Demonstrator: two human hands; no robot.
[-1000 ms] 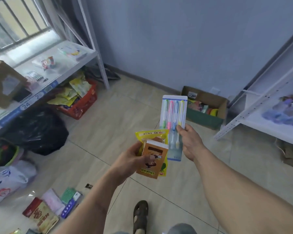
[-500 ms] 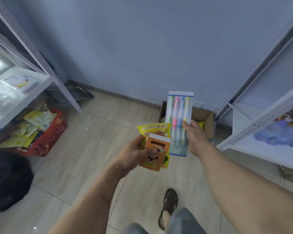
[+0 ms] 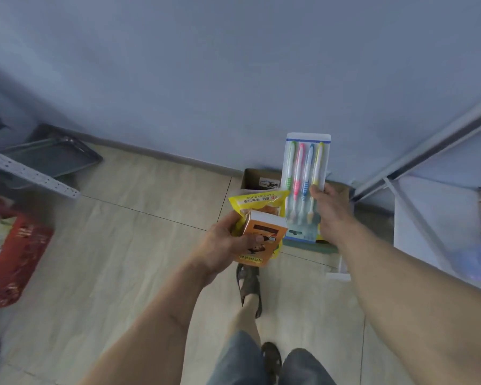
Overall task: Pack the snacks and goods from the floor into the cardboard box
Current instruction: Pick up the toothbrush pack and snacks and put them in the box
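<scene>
Box [image 3: 261,180] sits on the floor [image 3: 139,245] by the wall, mostly hidden behind the goods. Left hand [image 3: 225,245] grips carton [image 3: 261,240] and pouch [image 3: 257,202] stacked; right hand [image 3: 331,209] pinches the toothbrushes [image 3: 306,173] upright, probably for dropping in.

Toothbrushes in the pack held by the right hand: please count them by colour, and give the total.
In the pack held by the right hand:
Green: 1
Pink: 1
Blue: 1
Yellow: 1
Total: 4 toothbrushes
</scene>
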